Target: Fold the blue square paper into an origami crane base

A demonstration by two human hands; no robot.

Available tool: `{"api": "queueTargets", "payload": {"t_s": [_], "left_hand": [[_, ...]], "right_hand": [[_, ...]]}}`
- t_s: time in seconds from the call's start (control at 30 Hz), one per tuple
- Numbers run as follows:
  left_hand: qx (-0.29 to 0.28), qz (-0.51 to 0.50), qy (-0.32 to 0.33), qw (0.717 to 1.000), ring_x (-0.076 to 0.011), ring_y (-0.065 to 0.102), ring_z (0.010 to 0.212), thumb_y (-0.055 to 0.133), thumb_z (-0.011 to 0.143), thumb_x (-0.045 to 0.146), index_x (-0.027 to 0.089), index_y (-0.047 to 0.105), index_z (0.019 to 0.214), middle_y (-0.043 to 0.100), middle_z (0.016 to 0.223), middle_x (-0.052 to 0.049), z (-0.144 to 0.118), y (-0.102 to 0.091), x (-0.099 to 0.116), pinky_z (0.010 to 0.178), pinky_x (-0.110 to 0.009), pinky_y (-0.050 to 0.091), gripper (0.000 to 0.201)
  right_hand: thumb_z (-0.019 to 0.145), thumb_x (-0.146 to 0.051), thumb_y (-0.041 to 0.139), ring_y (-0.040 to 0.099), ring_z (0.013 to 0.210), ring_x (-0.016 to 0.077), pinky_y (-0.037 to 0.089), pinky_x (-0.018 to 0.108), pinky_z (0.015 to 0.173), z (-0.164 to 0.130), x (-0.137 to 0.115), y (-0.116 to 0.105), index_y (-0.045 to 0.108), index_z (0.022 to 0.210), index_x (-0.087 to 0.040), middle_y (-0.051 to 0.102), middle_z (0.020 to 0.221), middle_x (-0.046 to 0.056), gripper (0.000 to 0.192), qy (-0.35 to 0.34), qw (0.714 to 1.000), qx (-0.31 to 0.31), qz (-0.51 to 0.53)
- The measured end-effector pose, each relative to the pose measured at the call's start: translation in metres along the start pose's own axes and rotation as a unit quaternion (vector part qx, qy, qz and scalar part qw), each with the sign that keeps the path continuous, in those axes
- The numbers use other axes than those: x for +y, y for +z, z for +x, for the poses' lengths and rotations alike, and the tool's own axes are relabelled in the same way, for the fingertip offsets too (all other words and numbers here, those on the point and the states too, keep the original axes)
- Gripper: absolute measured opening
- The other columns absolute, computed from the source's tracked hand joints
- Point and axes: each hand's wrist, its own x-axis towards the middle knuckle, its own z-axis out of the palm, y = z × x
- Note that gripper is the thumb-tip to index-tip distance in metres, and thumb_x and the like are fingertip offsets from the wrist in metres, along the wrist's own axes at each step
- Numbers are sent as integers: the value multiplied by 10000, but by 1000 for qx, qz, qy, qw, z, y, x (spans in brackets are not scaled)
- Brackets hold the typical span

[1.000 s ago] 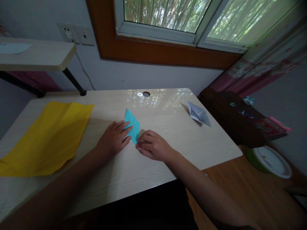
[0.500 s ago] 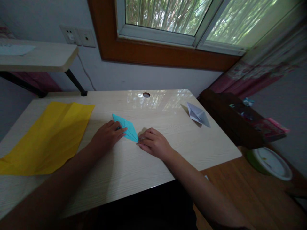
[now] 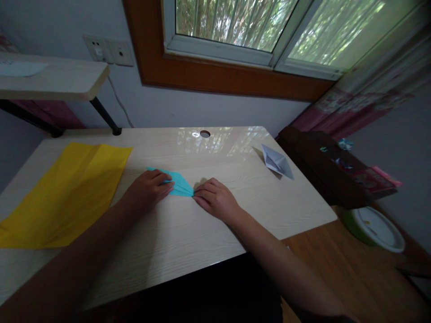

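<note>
A folded sheet of blue paper (image 3: 180,184), narrow and pointed at its ends, lies on the pale desk (image 3: 188,237) in front of me. My left hand (image 3: 151,185) covers part of its left side, with thumb and fingers closed on the paper. At the paper's right tip, my right hand (image 3: 213,196) pinches it between thumb and fingertips. Crease lines run along the blue paper toward that tip. The paper's left end is partly hidden under my left hand.
A yellow sheet (image 3: 74,193) lies on the desk at left. A white paper boat (image 3: 277,161) sits at the right. Behind are a raised shelf (image 3: 54,80) and a round cable hole (image 3: 205,133). A lidded bin (image 3: 379,229) stands on the floor.
The blue paper has turned, its left end swinging toward me and further left while the right tip stays put. My left hand has shifted slightly left with it; my right hand is nearly still.
</note>
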Motion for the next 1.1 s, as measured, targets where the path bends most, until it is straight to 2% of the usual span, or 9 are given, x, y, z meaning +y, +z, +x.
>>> {"api": "queueTargets", "payload": {"t_s": [0.37, 0.67, 0.9, 1.0, 1.1], "left_hand": [[-5, -12, 11, 1000, -258, 643, 984, 544, 961, 199, 205, 711, 1118, 731, 1101, -87, 3, 0, 2, 874, -429, 520, 229], [-5, 18, -8, 1000, -262, 648, 925, 538, 965, 215, 194, 708, 1098, 736, 981, -90, 4, -2, 2, 839, -424, 513, 218], [43, -11, -41, 998, -239, 651, 876, 502, 986, 224, 207, 685, 1195, 740, 927, -79, 5, 2, 0, 811, -407, 516, 278], [76, -25, -62, 995, -257, 635, 1000, 534, 967, 215, 221, 638, 1272, 730, 1074, -88, 5, 0, 2, 915, -440, 516, 322], [133, -29, -84, 987, -272, 590, 1155, 573, 945, 219, 252, 569, 1338, 662, 1254, -94, 5, -5, 5, 1025, -464, 482, 394]], "right_hand": [[1003, -275, 538, 578, 833, 206, 476, 355, 768, 12, -6, 5, 713, 947, -169, 712, 923, 83, 211, 13, 996, -39, -82], [994, -238, 527, 529, 747, 181, 426, 327, 674, 23, 0, 8, 692, 829, -161, 649, 828, 79, 246, 57, 984, -62, -158], [974, -260, 556, 540, 795, 200, 443, 334, 706, 28, 10, 9, 697, 833, -163, 644, 836, 84, 221, 55, 987, -54, -140], [959, -266, 583, 561, 818, 195, 463, 320, 730, 26, 12, 11, 711, 857, -174, 656, 846, 77, 188, 86, 991, -38, -95], [940, -257, 608, 587, 837, 189, 478, 309, 749, 21, 16, 13, 727, 882, -184, 670, 864, 71, 151, 124, 991, -3, -47]]}}
